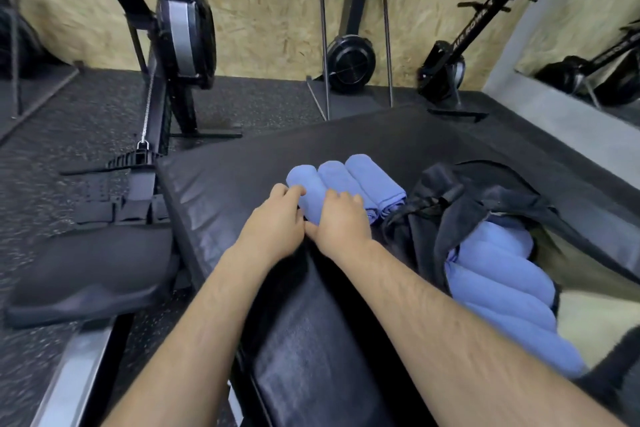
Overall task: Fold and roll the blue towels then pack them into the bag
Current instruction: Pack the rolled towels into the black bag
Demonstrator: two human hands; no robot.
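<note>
Side by side, our left hand (277, 224) and right hand (341, 220) curl over one rolled blue cloth towel (303, 178), gripping it on the black padded mat (214, 184). Right of our grip lie two more blue rolls (372, 180), then the open black fabric bag (485, 198) holding others.

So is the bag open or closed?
Open. The black bag gapes wide, and rolled blue towels show inside it.
</note>
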